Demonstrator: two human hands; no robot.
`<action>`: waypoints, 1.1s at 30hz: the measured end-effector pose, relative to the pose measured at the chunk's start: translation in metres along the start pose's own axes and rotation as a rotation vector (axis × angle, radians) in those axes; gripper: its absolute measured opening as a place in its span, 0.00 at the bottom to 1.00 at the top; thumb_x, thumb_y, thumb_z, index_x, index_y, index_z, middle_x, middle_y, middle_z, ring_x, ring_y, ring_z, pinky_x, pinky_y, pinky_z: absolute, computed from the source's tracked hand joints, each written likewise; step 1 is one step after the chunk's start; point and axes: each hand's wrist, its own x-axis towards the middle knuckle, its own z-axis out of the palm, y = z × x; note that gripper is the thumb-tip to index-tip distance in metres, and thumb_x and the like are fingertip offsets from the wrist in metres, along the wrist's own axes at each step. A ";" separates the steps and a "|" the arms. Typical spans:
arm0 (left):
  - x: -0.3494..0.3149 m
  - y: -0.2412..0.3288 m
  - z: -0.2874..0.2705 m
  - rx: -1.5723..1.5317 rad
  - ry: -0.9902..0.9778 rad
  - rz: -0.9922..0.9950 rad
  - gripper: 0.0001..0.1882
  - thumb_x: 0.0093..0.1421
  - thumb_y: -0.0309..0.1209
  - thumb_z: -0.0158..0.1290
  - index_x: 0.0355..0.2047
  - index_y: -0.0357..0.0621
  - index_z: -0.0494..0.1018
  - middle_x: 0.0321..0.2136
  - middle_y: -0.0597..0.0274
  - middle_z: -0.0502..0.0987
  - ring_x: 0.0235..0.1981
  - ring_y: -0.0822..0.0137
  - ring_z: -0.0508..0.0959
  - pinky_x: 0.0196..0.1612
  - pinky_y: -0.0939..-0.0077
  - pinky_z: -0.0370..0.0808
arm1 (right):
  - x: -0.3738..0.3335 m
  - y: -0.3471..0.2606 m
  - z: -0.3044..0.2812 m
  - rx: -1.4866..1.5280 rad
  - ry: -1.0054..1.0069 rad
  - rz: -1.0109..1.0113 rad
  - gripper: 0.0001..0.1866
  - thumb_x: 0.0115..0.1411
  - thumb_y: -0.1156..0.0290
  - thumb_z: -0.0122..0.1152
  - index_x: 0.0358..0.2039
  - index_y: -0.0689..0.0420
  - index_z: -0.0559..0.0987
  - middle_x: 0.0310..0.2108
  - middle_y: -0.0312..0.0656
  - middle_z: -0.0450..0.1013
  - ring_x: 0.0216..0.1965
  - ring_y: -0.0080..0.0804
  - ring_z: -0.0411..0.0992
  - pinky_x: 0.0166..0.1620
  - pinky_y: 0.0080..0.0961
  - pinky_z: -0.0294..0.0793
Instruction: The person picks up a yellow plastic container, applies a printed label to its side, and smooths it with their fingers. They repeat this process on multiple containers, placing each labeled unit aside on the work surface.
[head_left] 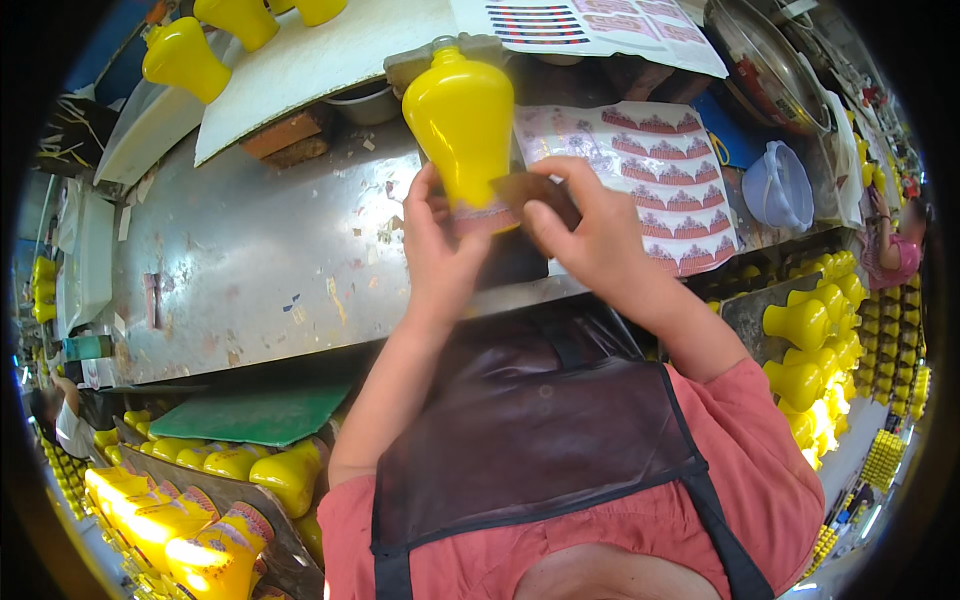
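A glossy yellow vase (462, 120) with a narrow neck lies with its neck pointing away from me, its neck end against a grey-brown block (405, 68). My left hand (438, 225) grips it near its base, thumb on the near side. A pink patterned decal band (488, 217) runs round the base. In my right hand (595, 228), pinched between thumb and fingers, is a thin dark brown flat scraper (540, 194). Its edge meets the vase's lower right side, or lies just beside it. Right of the vase lies a decal sheet (665, 190) with rows of pink scalloped bands.
A scuffed metal table (250, 260) carries a white board (300, 65), another decal sheet (590, 25), a pale blue bucket (777, 188) and a metal pan (770, 65). Yellow vases (186, 60) stand at far left. Decorated vases (215, 550) and plain ones (800, 320) flank me. Other people work farther off.
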 end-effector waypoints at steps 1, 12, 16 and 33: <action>0.000 -0.002 0.000 -0.001 0.017 0.023 0.43 0.53 0.29 0.58 0.69 0.38 0.56 0.60 0.52 0.66 0.52 0.62 0.70 0.59 0.65 0.69 | -0.005 0.000 0.003 0.082 -0.009 -0.055 0.18 0.62 0.69 0.64 0.52 0.54 0.75 0.30 0.47 0.81 0.28 0.40 0.82 0.33 0.30 0.79; 0.000 0.015 -0.002 0.763 0.021 0.384 0.47 0.46 0.25 0.65 0.69 0.43 0.63 0.65 0.49 0.62 0.45 0.59 0.73 0.52 0.68 0.75 | -0.015 0.008 0.003 0.222 -0.091 0.128 0.19 0.64 0.68 0.62 0.54 0.56 0.75 0.35 0.47 0.81 0.36 0.34 0.82 0.40 0.29 0.78; 0.009 0.012 -0.006 0.782 0.012 0.401 0.50 0.44 0.19 0.68 0.69 0.43 0.63 0.64 0.50 0.64 0.43 0.60 0.76 0.48 0.70 0.78 | -0.020 0.009 0.013 0.295 -0.196 0.108 0.18 0.65 0.69 0.60 0.55 0.56 0.74 0.38 0.47 0.80 0.38 0.31 0.81 0.43 0.27 0.78; 0.007 0.003 0.008 0.553 0.043 0.153 0.39 0.68 0.43 0.50 0.70 0.30 0.52 0.60 0.39 0.66 0.60 0.44 0.67 0.65 0.54 0.61 | 0.011 0.025 0.014 0.728 -0.277 0.429 0.20 0.72 0.63 0.55 0.59 0.61 0.77 0.32 0.28 0.76 0.24 0.12 0.67 0.27 0.13 0.67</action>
